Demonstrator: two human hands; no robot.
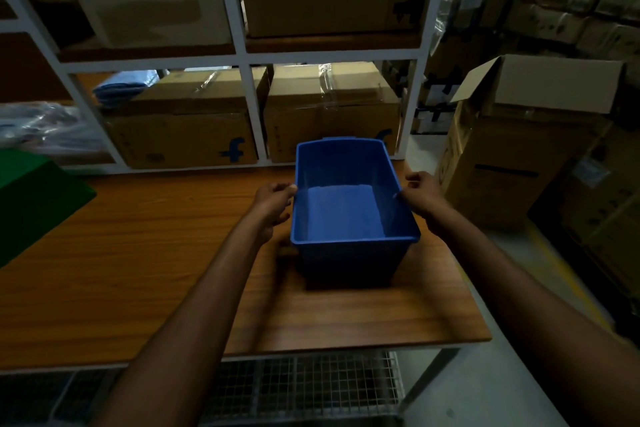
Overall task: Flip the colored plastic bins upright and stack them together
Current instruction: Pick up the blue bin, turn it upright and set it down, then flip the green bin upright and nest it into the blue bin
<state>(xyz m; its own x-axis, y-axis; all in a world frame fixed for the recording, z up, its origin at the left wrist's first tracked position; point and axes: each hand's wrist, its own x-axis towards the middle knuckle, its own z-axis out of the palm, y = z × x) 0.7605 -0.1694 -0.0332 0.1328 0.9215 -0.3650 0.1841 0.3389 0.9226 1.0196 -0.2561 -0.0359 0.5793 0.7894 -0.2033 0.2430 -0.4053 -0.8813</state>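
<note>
A blue plastic bin (346, 211) stands upright, open side up, on the right half of the wooden table (138, 270). My left hand (275, 203) grips the bin's left rim and my right hand (420, 192) grips its right rim. A green bin (31, 198) lies upside down at the table's far left edge, partly cut off by the frame, well away from both hands.
White metal shelving (242, 55) with taped cardboard boxes (187, 128) rises right behind the table. More cardboard boxes (512, 156), one with an open flap, stand on the floor to the right. A wire mesh shelf (311, 385) sits under the table.
</note>
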